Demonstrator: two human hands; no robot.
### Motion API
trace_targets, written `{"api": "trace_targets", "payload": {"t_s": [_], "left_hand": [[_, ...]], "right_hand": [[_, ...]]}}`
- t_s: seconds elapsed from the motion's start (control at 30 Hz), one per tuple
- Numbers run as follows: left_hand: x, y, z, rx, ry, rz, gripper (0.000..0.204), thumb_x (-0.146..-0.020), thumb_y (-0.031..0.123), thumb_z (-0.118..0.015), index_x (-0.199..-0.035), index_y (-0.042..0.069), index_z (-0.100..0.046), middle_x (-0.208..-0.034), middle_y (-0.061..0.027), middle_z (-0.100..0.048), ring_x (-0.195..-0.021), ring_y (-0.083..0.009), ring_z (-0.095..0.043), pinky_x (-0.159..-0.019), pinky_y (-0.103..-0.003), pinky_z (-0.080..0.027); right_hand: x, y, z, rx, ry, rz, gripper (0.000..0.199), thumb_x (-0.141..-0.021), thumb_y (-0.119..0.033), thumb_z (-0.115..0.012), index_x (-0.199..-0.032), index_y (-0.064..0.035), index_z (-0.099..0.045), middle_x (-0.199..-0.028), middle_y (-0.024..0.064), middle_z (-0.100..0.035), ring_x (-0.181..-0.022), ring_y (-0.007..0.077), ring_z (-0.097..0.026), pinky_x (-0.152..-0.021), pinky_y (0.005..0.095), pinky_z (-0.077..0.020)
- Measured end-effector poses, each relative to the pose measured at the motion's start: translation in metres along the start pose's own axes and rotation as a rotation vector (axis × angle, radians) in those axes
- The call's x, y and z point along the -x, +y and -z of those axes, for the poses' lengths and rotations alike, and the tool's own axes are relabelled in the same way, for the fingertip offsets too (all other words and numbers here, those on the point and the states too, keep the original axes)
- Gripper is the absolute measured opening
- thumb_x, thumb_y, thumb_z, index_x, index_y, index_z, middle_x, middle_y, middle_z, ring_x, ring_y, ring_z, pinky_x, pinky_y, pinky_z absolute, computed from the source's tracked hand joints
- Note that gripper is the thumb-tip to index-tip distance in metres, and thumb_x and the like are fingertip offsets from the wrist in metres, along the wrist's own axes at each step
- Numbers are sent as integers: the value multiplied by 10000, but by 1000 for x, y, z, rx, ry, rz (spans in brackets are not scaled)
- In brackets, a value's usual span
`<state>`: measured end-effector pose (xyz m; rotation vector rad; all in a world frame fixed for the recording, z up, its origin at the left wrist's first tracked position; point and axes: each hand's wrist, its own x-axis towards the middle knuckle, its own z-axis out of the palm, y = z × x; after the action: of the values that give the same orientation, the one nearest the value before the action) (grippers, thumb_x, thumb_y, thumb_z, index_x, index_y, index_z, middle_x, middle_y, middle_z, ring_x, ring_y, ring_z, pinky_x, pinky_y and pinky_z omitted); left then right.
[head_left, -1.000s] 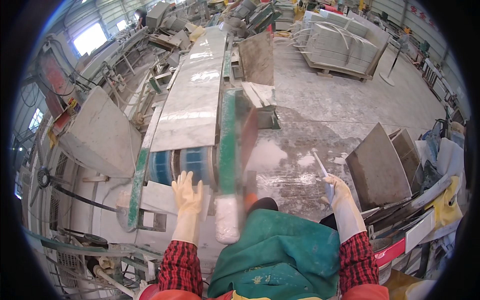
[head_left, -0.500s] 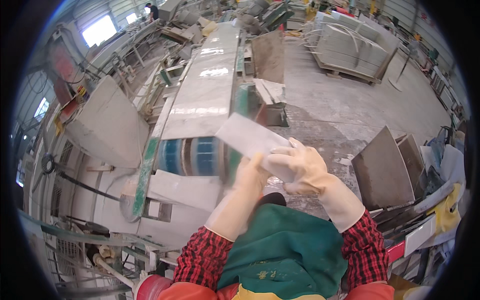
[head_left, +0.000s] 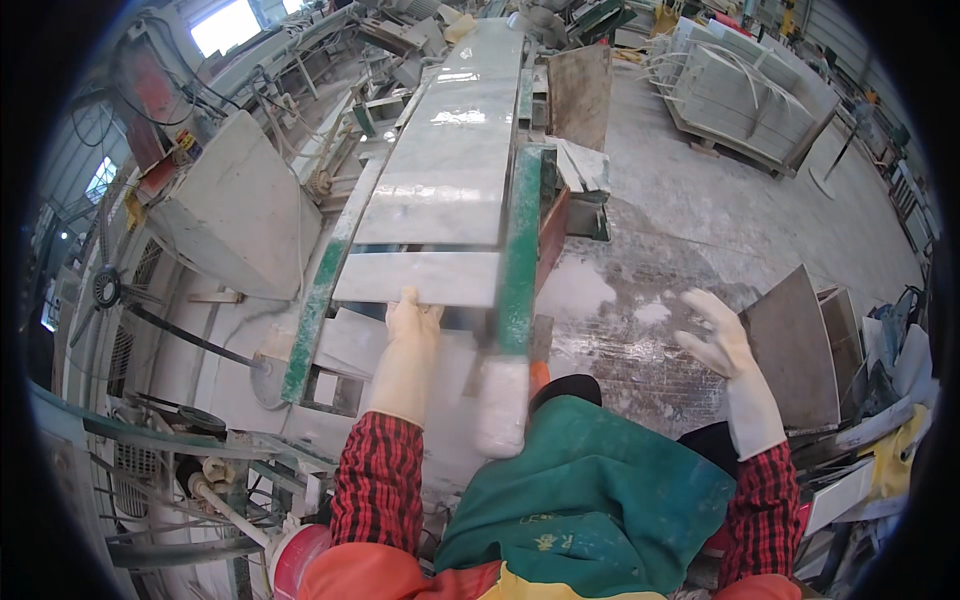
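A narrow pale stone tile [head_left: 418, 277] lies crosswise at the near end of the conveyor, just short of a row of wet, shiny stone slabs [head_left: 440, 190]. My left hand [head_left: 410, 335], in a cream rubber glove, pinches the tile's near edge, with a fingertip showing on top and the rest partly hidden beneath. Out to the right, away from the conveyor, my right hand [head_left: 718, 335] in a matching glove is raised with its fingers spread and nothing in them.
Green side rails [head_left: 520, 250] flank the conveyor. Beside my right hand lean brown-grey slabs [head_left: 795, 350] near stacked offcuts. A strapped slab pile [head_left: 740, 95] stands on a pallet at the far right. At left are a large pale panel [head_left: 240, 210] and a handwheel [head_left: 106, 287].
The tile has gone from both hands, right of the conveyor, onto its near end. My right hand has let go and swung right; my left has moved left with the tile.
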<state>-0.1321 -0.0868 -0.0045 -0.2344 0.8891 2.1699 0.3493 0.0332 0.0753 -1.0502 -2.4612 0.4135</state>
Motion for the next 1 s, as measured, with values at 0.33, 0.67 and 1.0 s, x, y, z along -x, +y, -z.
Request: {"api": "trace_targets", "payload": {"t_s": [0.33, 0.67, 1.0], "left_hand": [[-38, -6, 1, -23, 12, -4, 464, -945, -21, -451, -1382, 75, -331, -1355, -192, -459, -1169, -388, -554, -931, -628, -508], [-44, -9, -20, -183, 220, -18, 261, -1007, 103, -450, -1234, -27, -444, -1210, -197, -559, -1047, -355, -617, -865, -537, -570], [-46, 4, -12, -612, 3, 73, 358, -966, 213, -526, -1215, -32, -446, -1155, -195, -583, -996, -300, -638, -797, -412, -600]], "right_hand": [[97, 52, -8, -312, 58, -726, 570, -790, -157, -757, -1300, 4, -562, -1288, 161, -603, -1203, 241, -567, -1025, 342, -430], [99, 66, -18, -342, 70, -660, 525, -790, -160, -743, -1276, -23, -597, -1287, 166, -607, -1234, 265, -549, -1062, 353, -394], [99, 69, -20, -362, 75, -645, 488, -791, -171, -738, -1246, -32, -625, -1260, 176, -627, -1224, 268, -560, -1061, 350, -392]]}}
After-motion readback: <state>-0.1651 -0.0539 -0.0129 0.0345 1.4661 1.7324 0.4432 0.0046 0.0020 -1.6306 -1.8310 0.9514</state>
